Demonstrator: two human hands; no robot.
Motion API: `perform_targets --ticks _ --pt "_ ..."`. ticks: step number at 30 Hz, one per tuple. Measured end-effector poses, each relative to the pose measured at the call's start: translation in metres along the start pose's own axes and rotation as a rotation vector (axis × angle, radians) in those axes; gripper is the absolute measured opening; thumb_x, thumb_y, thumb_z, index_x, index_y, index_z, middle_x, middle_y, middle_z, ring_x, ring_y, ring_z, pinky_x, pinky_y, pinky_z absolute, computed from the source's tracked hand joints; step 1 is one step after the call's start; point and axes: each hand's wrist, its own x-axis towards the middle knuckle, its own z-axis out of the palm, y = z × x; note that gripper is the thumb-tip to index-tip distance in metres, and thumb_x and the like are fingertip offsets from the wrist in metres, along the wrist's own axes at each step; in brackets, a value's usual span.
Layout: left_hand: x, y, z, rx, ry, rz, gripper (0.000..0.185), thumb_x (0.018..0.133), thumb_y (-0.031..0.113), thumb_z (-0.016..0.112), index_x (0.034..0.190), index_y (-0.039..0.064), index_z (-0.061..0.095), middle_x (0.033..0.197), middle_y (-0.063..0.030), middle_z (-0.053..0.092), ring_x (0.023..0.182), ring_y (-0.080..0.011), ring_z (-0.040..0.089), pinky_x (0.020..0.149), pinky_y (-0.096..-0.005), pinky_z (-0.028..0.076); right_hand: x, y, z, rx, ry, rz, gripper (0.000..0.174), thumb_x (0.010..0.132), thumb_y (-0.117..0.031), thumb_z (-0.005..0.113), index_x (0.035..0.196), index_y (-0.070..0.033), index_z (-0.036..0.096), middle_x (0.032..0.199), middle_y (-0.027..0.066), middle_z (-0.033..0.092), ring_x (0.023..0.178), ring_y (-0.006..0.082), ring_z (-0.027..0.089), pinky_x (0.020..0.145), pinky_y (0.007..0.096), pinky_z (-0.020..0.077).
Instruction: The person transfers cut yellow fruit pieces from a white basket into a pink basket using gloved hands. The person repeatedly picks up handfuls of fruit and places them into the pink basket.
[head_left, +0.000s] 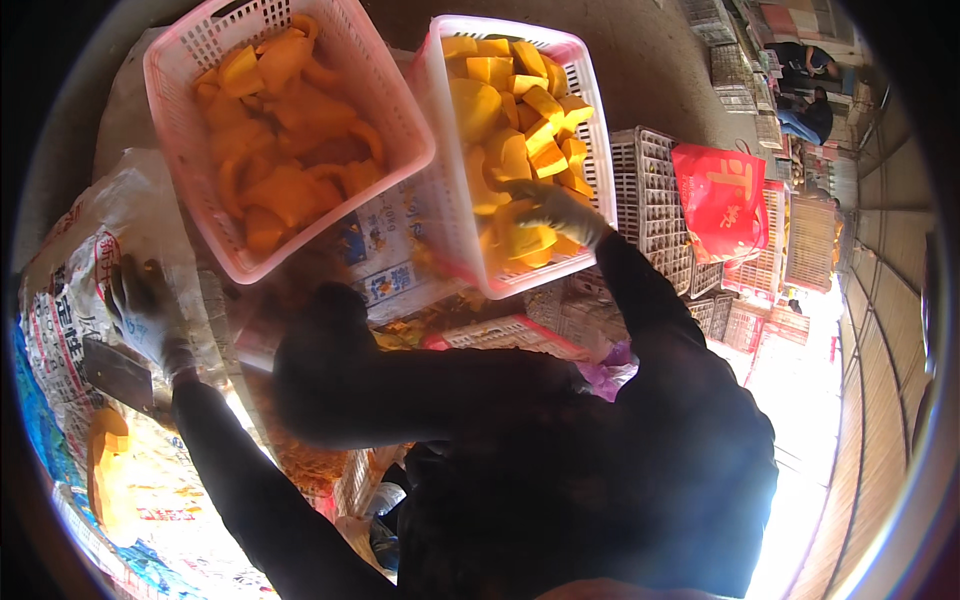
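My left hand (142, 307), in a pale glove with dark fingers, rests fingers apart over a white printed woven sack (75, 262) at the left. A cleaver (118, 375) lies beside its palm, the handle end partly hidden near the wrist. Below the cleaver is a peeled orange squash piece (109, 472). My right hand (555, 210), gloved, reaches into a white plastic basket (604, 161) of squash chunks (544, 112). Its fingers are spread over the pieces, with nothing plainly held. A second basket (176, 135) at upper left holds larger orange squash pieces (292, 142).
Stacked plastic crates (649, 202) and a red bag (720, 199) stand at the right. A printed sack (390, 262) with orange scraps lies beneath the baskets. My bent leg (375, 390) crosses the middle. Two people (814, 116) are far off at upper right.
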Motion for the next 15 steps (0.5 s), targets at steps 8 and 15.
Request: perform_targets --ticks 8,15 --pt "-0.001 -0.005 0.009 0.026 -0.033 -0.058 0.049 0.104 0.045 0.059 0.141 0.015 0.068 0.144 -0.0109 0.066 0.135 -0.0383 0.057 0.114 -0.0506 0.045 -0.066 0.012 -0.055 -0.325 -0.171 0.213 0.061 0.082 -0.009 0.079 0.142 -0.009 0.065 0.140 0.0080 0.068 0.124 0.0164 0.061 0.109 0.0324 0.0463" --pt "0.000 -0.003 0.003 0.007 -0.024 -0.030 0.049 0.104 0.040 0.061 0.139 0.008 0.068 0.143 -0.0143 0.067 0.134 -0.0397 0.057 0.113 -0.0512 0.046 -0.046 0.040 -0.050 -0.694 -0.092 0.234 0.058 0.087 -0.010 0.074 0.144 -0.014 0.065 0.127 0.0111 0.073 0.099 0.0195 0.071 0.086 0.0307 0.0572"
